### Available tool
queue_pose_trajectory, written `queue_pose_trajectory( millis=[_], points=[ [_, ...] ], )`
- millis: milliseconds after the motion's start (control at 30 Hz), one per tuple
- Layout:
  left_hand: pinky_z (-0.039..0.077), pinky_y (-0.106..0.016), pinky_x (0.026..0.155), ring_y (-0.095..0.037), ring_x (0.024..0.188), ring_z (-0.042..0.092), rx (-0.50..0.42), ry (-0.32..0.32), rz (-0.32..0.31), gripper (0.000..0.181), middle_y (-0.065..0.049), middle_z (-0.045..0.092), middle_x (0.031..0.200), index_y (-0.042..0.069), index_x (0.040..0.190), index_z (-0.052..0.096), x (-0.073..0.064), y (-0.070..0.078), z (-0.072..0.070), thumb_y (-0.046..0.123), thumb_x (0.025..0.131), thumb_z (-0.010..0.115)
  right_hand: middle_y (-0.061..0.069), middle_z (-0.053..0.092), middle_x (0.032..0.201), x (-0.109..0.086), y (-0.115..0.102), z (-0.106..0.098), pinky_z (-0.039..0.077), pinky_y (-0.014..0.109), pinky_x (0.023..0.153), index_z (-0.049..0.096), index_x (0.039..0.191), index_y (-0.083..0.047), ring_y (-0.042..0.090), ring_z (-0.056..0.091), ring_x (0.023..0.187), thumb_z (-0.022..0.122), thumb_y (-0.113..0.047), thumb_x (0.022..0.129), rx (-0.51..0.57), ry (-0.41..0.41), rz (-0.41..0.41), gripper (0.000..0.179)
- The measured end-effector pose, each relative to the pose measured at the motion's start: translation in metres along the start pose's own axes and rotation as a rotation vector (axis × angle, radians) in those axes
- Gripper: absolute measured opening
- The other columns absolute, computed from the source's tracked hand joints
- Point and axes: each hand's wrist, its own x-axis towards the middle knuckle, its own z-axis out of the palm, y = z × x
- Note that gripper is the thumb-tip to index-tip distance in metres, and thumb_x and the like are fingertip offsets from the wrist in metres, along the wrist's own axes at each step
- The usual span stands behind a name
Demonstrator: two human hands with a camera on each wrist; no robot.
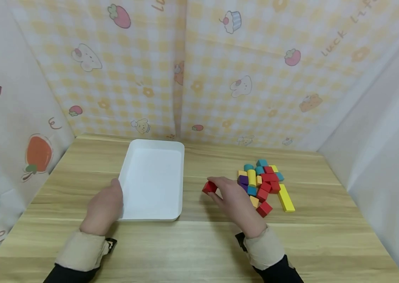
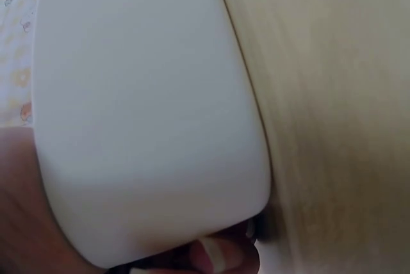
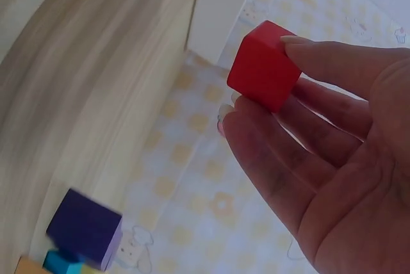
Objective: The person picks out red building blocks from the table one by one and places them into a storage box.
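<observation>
My right hand (image 1: 233, 200) pinches a red cube block (image 3: 262, 66) between thumb and fingertips. In the head view this cube is held just left of the pile of blocks, right of the tray. The left hand (image 1: 105, 204) grips the left wall of a white rectangular tray (image 1: 151, 179). From the left wrist, fingertips (image 2: 218, 255) show curled against the tray's outer side, while its inner floor looks bare. Most of the left fingers are hidden behind the wall in the head view.
On the wooden table (image 1: 199, 251) right of the tray lies a cluster of coloured blocks. It includes a yellow cylinder (image 1: 251, 178), a purple block (image 3: 83, 228), a long yellow bar (image 1: 286, 198) and several red cubes. A patterned cloth (image 1: 213, 78) hangs behind the table.
</observation>
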Motion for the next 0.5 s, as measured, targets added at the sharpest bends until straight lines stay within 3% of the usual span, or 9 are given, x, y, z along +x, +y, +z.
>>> queue_pose_trajectory(
  millis=[200, 500],
  points=[
    [0.042, -0.038, 0.045, -0.027, 0.055, 0.053, -0.007, -0.003, -0.001, 0.008, -0.016, 0.052, 0.066, -0.01, 0.102, 0.037, -0.001, 0.002, -0.001, -0.004, 0.098, 0.035, 0.006, 0.074, 0.118, 0.009, -0.011, 0.003, 0.059, 0.038, 0.09, 0.068, 0.127, -0.009, 0.022, 0.071, 0.109, 0.076, -0.019, 0.091, 0.025, -0.031, -0.037, 0.038],
    [0.043, -0.039, 0.047, -0.028, 0.056, 0.053, -0.02, 0.003, 0.01, 0.01, -0.017, 0.053, 0.067, -0.011, 0.103, 0.037, -0.001, 0.001, 0.001, -0.003, 0.099, 0.032, 0.007, 0.074, 0.116, 0.023, -0.025, 0.008, 0.059, 0.039, 0.091, 0.067, 0.126, -0.006, 0.022, 0.071, 0.105, 0.076, -0.017, 0.091, 0.033, -0.029, -0.113, 0.038]
  ],
)
